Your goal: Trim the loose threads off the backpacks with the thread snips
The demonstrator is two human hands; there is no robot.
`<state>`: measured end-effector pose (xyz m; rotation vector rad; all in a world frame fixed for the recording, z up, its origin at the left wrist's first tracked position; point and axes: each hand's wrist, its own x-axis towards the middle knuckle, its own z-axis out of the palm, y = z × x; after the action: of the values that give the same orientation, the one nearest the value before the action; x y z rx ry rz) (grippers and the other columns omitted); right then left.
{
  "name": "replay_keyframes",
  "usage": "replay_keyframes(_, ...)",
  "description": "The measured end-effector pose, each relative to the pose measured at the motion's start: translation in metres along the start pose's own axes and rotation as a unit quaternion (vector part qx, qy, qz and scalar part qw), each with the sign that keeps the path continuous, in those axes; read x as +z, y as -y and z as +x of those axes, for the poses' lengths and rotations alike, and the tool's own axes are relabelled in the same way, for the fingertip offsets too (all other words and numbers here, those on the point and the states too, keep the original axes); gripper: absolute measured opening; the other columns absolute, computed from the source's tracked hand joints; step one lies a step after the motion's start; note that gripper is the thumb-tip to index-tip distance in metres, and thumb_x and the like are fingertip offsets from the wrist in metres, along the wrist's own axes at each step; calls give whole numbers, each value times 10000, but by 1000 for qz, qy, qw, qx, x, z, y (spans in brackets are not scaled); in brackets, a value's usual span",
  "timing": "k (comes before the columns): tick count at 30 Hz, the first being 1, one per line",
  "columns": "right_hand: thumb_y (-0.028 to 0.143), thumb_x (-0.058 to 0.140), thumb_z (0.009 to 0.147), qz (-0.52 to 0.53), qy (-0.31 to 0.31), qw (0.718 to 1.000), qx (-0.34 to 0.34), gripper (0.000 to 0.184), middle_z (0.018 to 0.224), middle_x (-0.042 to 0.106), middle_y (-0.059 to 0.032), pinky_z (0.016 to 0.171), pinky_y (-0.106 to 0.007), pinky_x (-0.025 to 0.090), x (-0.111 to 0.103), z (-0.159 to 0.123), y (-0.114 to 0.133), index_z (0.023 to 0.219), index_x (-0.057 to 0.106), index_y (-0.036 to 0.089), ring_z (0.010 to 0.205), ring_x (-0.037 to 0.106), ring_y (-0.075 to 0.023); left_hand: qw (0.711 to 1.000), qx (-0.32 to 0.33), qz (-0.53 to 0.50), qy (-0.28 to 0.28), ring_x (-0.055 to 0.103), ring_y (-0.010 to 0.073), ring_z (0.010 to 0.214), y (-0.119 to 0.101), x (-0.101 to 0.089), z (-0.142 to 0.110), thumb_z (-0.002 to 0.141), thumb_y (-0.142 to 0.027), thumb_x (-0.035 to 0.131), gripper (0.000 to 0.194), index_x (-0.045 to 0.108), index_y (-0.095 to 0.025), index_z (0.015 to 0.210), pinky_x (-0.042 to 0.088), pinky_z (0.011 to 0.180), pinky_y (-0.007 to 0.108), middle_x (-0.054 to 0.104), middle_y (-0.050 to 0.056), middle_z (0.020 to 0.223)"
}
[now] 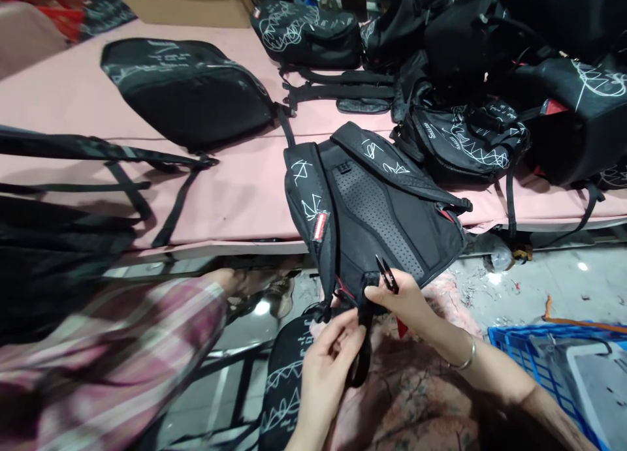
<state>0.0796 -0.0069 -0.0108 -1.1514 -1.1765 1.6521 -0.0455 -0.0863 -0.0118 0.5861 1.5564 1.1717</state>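
A black backpack lies with its back panel up and its lower end over the table's front edge. White scribble lines and a red-and-white label mark its shoulder straps. My left hand pinches a black webbing strap at the backpack's lower corner. In my right hand are black thread snips, their pointed tips up and away from me. That hand's thumb also presses on the strap's upper end. A bit of red shows below the right palm.
The pink-covered table bears another black backpack and several black bags at the right. A cardboard box stands at the back. A person's plaid sleeve is at the left. A blue crate sits at the lower right.
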Motion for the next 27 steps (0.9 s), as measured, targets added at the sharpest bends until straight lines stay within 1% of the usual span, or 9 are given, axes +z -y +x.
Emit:
replay_keyframes(3,406,605,735,-78,12,996,-33,292,560,368,73,495,-200,323,-2,-2,0,650,425,193,522,352,-82,1000,-12,8,-17,602,166,707,-1,-5,2,533,-384,781,344,718,-150,777,472,674,241,696,48,799)
replay_keyframes(5,366,514,821,-155,-18,983,-99,184,700,502,27,594,-228,392,-5,-6,-1,838,497,183,635,465,-113,998,-36,-35,-29,605,161,685,-2,-5,3,518,-385,788,353,723,-157,778,474,672,246,703,40,776)
replay_keyframes(8,270,411,888,-275,-73,926,-246,194,876,584,-54,721,-287,424,-14,-14,-4,1025,498,164,790,531,-158,994,-51,-89,-46,617,158,725,-6,-2,4,500,-370,802,350,726,-171,777,472,715,234,712,29,790)
replay_keyframes(10,222,404,889,-349,-52,878,-324,186,864,603,-73,713,-302,431,-22,-19,-7,1023,517,160,792,538,-176,992,-51,-104,-50,621,161,748,-9,0,4,499,-360,806,344,726,-172,776,469,742,235,715,27,798)
replay_keyframes(12,190,408,882,-404,-12,842,-357,194,868,617,-82,695,-308,437,-28,-23,-10,1035,525,163,794,543,-188,991,-54,-110,-53,622,160,738,-12,1,4,498,-356,808,346,725,-171,778,471,745,239,716,27,790)
replay_keyframes(15,182,414,879,-441,12,822,-361,211,896,626,-90,700,-309,442,-31,-25,-13,1055,529,158,814,551,-192,992,-54,-97,-52,608,144,680,-13,0,4,503,-366,803,355,724,-171,789,473,694,228,711,19,748)
replay_keyframes(22,167,447,860,-464,27,813,-351,189,854,645,-72,623,-292,400,-26,-21,-8,999,575,171,720,535,-172,999,-12,-12,-49,571,140,669,-1,-3,4,560,-391,763,326,721,-170,797,451,652,229,684,19,750)
replay_keyframes(25,159,435,860,-385,45,855,-346,176,821,643,-66,629,-284,404,-28,-24,-2,949,587,171,713,541,-164,999,13,-9,-31,566,148,666,-2,-16,4,541,-370,776,303,715,-170,761,444,633,243,677,31,774)
replay_keyframes(27,197,458,859,-288,54,903,-315,149,806,631,-50,647,-267,418,-30,-27,2,938,584,179,728,553,-152,998,27,-27,51,529,138,558,-8,-29,9,576,-424,743,281,686,-153,622,427,555,257,635,37,633)
